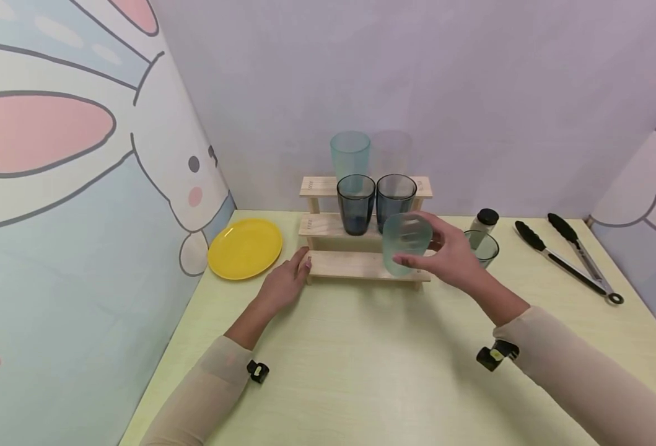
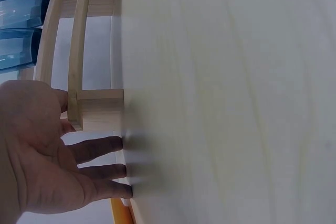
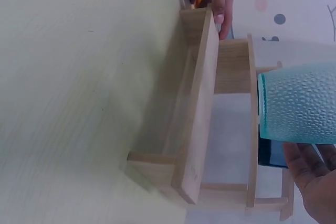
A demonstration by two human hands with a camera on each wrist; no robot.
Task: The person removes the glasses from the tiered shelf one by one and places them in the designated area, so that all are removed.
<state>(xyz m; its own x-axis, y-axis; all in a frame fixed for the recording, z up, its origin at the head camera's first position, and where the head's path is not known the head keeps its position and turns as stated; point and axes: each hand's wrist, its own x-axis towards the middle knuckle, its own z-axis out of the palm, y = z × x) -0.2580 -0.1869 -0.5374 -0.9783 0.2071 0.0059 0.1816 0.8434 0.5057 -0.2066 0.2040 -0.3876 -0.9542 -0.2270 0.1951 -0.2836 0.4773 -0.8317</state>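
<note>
My right hand grips a pale teal cup, slightly tilted, over the right part of the lowest step of a wooden three-step rack. In the right wrist view the cup's textured side fills the right edge, fingers beneath it. My left hand touches the left end of that lowest step with thumb and forefinger. Its other fingers stretch down toward the table. Two dark blue-grey glasses stand side by side on the middle step. On the top step are a teal cup and a faint clear cup.
A yellow plate lies left of the rack. Right of it, a greenish clear glass stands partly behind my right hand, with a black-lidded jar behind it. Black-tipped tongs lie farther right. Walls border the table.
</note>
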